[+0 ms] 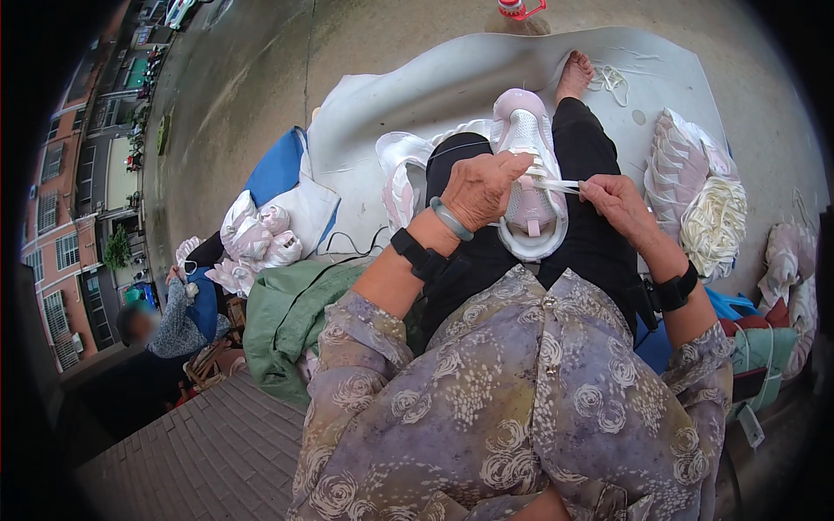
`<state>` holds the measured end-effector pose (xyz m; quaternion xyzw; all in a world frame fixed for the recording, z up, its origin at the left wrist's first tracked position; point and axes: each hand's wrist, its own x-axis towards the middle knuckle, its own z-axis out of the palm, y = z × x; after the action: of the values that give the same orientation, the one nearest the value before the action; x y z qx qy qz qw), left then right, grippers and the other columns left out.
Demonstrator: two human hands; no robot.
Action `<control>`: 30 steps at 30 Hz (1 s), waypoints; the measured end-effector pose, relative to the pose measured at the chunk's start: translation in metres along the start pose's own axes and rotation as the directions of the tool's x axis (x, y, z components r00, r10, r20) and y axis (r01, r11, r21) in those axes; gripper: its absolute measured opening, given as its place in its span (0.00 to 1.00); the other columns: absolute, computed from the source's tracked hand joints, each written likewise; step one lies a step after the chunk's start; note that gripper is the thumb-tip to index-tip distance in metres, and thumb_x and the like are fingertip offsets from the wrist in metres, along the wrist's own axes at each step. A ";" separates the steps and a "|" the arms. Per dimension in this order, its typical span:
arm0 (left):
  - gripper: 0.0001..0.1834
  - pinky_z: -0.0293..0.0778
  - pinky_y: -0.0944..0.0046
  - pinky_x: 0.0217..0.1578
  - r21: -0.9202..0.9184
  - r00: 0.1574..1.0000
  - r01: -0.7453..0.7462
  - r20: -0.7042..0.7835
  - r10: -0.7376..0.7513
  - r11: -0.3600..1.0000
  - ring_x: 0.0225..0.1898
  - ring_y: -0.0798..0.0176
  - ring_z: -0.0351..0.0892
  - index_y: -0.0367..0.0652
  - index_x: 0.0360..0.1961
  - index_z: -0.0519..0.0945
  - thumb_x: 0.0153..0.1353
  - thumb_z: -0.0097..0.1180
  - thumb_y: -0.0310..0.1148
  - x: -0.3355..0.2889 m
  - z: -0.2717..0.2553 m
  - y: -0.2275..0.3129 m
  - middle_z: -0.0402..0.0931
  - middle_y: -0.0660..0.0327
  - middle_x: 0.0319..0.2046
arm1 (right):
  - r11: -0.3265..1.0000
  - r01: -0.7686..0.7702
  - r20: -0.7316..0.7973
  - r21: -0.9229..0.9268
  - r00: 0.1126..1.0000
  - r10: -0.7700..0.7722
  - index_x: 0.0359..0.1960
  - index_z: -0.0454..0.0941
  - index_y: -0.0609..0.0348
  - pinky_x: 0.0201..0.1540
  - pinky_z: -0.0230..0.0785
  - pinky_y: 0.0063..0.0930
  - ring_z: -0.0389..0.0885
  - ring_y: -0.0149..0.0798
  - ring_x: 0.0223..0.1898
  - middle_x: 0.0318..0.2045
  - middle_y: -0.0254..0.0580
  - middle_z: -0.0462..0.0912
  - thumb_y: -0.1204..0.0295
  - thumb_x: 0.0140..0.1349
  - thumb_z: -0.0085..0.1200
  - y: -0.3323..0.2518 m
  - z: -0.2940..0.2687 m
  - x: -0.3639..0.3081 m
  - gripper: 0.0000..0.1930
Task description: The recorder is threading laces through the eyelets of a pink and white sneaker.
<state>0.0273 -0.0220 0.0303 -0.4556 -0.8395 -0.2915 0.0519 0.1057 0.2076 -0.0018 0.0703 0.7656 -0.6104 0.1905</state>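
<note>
While the pale pink soft sneaker (pixel 527 174) rests on the lap, the left hand (pixel 480 189) presses it. The right hand (pixel 615 200) pinches the thin white flat lace (pixel 556 184) tight. It looks floppy, best held near its tip.

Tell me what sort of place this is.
Likely an outdoor pavement spot for piecework on shoes: bare concrete ground, a mat, heaps of shoes, and a shoe being laced.

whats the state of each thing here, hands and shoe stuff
left hand: closed on the shoe
right hand: pinching the lace
shoe: on the lap, toe pointing away
lace: pulled taut between the hands
lace bundle: heaped on the mat
mat: spread on the ground
</note>
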 end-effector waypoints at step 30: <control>0.09 0.70 0.66 0.32 -0.450 0.942 0.309 0.028 -0.333 0.838 0.28 0.54 0.74 0.39 0.30 0.75 0.44 0.49 0.21 0.004 0.013 0.003 0.73 0.55 0.27 | 0.992 -0.029 0.084 0.124 0.996 0.019 0.21 0.73 0.62 0.22 0.56 0.17 0.63 0.21 0.19 0.15 0.27 0.68 0.69 0.54 0.52 -0.008 0.012 -0.002 0.10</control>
<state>0.0296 -0.0110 0.0223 -0.3002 -0.8123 -0.4933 -0.0823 0.1069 0.1946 0.0040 0.0660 0.7164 -0.6573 0.2243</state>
